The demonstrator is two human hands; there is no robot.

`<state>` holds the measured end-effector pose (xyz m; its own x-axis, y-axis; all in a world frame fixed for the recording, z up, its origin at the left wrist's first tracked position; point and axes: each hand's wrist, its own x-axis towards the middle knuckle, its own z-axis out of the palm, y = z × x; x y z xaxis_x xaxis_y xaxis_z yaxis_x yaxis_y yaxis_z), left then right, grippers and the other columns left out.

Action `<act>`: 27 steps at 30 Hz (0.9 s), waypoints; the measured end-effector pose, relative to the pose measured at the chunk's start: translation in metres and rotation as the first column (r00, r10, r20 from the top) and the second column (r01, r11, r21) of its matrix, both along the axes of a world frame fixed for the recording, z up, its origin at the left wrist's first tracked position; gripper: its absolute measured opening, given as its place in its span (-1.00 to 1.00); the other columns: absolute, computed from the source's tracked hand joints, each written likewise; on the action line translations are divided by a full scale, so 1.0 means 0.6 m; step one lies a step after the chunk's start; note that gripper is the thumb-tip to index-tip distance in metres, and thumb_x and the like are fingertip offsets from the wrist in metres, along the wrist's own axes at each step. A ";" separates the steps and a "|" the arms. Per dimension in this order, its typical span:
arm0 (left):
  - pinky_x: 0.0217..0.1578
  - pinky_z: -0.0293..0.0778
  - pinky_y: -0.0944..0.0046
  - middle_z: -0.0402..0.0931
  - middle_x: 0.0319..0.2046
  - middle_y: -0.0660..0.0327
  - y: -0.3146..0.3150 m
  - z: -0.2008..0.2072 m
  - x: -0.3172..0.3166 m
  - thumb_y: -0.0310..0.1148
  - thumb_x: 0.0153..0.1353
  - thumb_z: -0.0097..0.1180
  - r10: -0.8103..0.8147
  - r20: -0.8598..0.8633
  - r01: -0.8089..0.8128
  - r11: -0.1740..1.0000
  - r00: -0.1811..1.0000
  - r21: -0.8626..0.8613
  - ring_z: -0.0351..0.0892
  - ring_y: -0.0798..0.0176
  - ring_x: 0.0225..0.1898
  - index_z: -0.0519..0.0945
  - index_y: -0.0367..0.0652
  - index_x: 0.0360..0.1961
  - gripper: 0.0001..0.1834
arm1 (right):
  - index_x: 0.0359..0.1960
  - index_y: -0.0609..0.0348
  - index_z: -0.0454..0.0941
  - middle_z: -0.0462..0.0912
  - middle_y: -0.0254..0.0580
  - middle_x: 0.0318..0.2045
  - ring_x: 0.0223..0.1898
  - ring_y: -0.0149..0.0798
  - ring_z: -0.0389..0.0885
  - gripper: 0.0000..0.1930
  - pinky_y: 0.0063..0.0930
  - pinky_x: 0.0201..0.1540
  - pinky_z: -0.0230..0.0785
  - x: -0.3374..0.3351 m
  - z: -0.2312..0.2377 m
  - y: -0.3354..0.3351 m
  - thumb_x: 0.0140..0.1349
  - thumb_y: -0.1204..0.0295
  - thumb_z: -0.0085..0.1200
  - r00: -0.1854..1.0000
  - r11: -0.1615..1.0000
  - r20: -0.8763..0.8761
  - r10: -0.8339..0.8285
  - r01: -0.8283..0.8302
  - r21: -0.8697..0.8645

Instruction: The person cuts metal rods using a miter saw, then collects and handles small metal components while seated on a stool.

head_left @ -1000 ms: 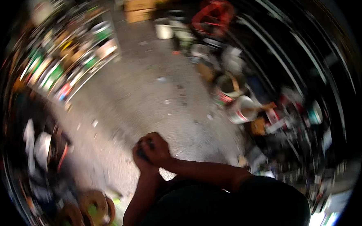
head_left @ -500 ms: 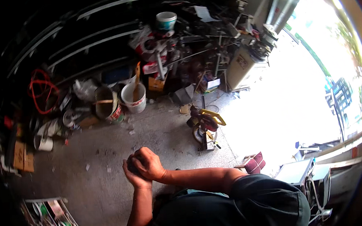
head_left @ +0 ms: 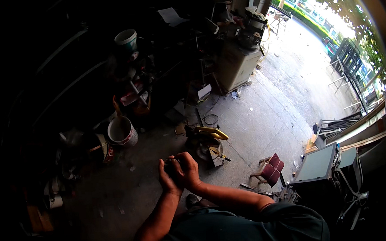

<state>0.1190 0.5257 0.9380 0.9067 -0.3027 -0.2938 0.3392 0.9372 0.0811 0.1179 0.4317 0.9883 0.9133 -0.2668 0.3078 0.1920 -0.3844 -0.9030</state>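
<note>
My left hand [head_left: 168,179] and my right hand [head_left: 188,170] are brought together in front of my body, low in the middle of the view. A small dark thing [head_left: 169,165] shows between them, too shadowed to name. The left hand cups it from the left side. Curled fingers of my right hand close over it from the other side. Beyond the hands, on the floor, stands a cut-off saw with a yellow handle [head_left: 212,132]; neither hand touches it.
A white bucket [head_left: 122,132] stands left of the saw, another bucket [head_left: 105,150] beside it. A small stool with a dark red cushion [head_left: 273,170] is at right, near a glass-topped panel [head_left: 316,164]. A pale cabinet [head_left: 236,68] stands by the bright doorway.
The view has turned toward the doorway, so the room's things sit further left and the interior looks darker. My hands remain together, now closer to the saw in the picture.
</note>
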 end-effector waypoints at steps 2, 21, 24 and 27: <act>0.23 0.45 0.06 0.64 -0.06 0.09 -0.025 -0.007 0.027 0.09 0.58 -0.20 -0.087 -0.034 0.086 0.996 0.996 -0.030 0.59 0.07 0.07 0.61 -0.22 -0.03 -0.44 | -0.19 0.18 0.57 0.63 -0.01 -0.31 -0.29 0.05 0.68 -0.84 -0.18 -0.23 0.53 0.019 -0.014 -0.024 0.29 0.41 0.26 0.998 0.998 -0.005 -0.064 0.064 0.023; 0.07 0.58 0.04 0.67 -0.16 0.13 -0.525 -0.046 0.224 -0.06 0.45 -0.04 -0.528 -0.235 0.568 0.808 0.816 0.159 0.67 0.06 -0.08 0.62 -0.12 -0.07 -0.63 | -0.20 0.23 0.55 0.70 -0.08 -0.39 -0.38 -0.26 0.69 -0.89 -0.34 -0.26 0.54 0.147 -0.064 -0.477 0.37 0.47 0.19 0.821 0.814 -0.065 -0.567 0.570 0.113; 0.07 0.59 0.08 0.68 -0.18 0.15 -0.649 -0.079 0.245 -0.10 0.42 0.01 -0.496 -0.267 0.541 0.830 0.826 0.131 0.68 0.10 -0.11 0.63 -0.10 -0.11 -0.68 | -0.22 0.23 0.63 0.65 -0.09 -0.34 -0.37 -0.23 0.68 -0.89 -0.33 -0.26 0.53 0.168 -0.093 -0.601 0.38 0.44 0.21 0.821 0.819 -0.063 -0.567 0.570 0.062; -0.06 0.61 0.12 0.67 -0.26 0.23 -0.814 -0.097 0.263 -0.10 0.40 0.06 -0.455 -0.312 0.520 0.837 0.834 0.169 0.67 0.18 -0.19 0.63 -0.04 -0.21 -0.73 | -0.22 0.23 0.64 0.62 -0.12 -0.33 -0.39 -0.24 0.64 -0.90 -0.33 -0.28 0.50 0.192 -0.133 -0.761 0.38 0.44 0.21 0.839 0.839 -0.012 -0.545 0.544 -0.021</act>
